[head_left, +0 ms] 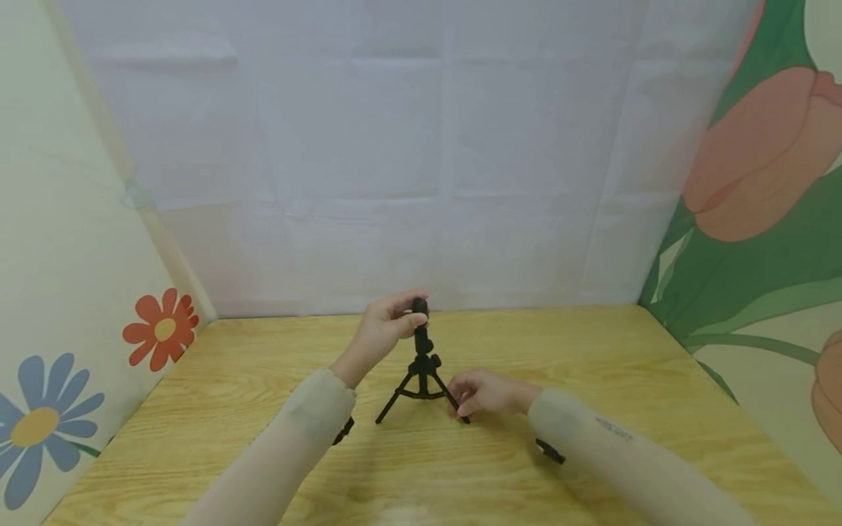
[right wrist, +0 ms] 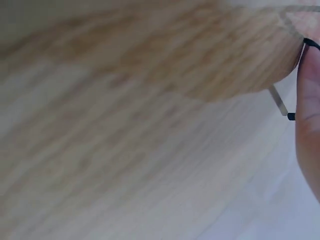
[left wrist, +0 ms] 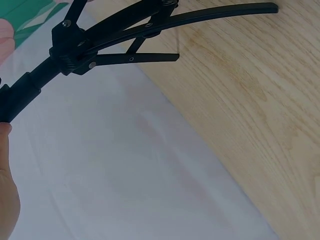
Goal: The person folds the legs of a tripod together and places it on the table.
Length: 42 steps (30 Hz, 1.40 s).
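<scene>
A small black tripod [head_left: 423,371] is upright near the middle of the table in the head view, its legs spread apart. My left hand [head_left: 381,325] grips its top, thumb in front and fingers behind. Down at the right leg, my right hand [head_left: 483,394] pinches it near the foot. The left wrist view shows the tripod's hub and legs [left wrist: 70,50] close up, with part of the left hand [left wrist: 7,195] at the edge. In the right wrist view only a bit of the right hand [right wrist: 311,115] appears, beside dark leg ends [right wrist: 291,116].
The wood-grain table [head_left: 263,365] runs back to a creased white cloth [head_left: 421,146]. Flower-patterned panels [head_left: 72,241] stand on the left and right sides. A black strap piece [head_left: 550,451] hangs below the right sleeve.
</scene>
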Available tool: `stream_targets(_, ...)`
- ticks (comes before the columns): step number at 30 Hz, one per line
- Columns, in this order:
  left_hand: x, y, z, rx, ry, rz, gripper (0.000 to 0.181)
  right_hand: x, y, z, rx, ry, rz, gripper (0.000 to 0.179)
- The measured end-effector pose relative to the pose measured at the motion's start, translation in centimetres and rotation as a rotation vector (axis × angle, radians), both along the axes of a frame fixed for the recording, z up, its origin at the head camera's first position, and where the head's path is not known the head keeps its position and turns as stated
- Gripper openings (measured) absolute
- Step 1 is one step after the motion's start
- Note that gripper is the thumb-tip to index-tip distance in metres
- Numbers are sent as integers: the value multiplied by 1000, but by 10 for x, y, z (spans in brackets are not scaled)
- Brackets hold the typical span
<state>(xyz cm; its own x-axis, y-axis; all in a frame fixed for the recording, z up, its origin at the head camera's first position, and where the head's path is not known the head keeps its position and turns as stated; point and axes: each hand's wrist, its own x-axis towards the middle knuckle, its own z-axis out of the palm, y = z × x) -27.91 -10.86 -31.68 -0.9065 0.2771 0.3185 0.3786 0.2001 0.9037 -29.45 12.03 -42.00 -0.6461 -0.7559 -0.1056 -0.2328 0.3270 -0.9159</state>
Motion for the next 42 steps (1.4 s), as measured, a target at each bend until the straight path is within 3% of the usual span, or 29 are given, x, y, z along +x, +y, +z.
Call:
stream_targets(4, 1, 0, 0, 11, -10, -4, 39, 1, -2, 0, 17, -13, -27, 17)
stream_targets(12, 3, 0, 3, 34, -62, 8, 39, 2, -8, 0, -10, 46, -54, 14)
stream_targets(27, 3, 3, 5, 48, -90, -14, 39, 2, -12, -1, -65, 95, -88, 10)
stream_targets(36, 5, 4, -5, -15, 17, -26, 38, -1, -13, 0, -35, 129, -92, 10)
stream_targets(42, 4, 6, -8, -11, 12, -9, 38, -3, -13, -1, -25, 178, -100, 11)
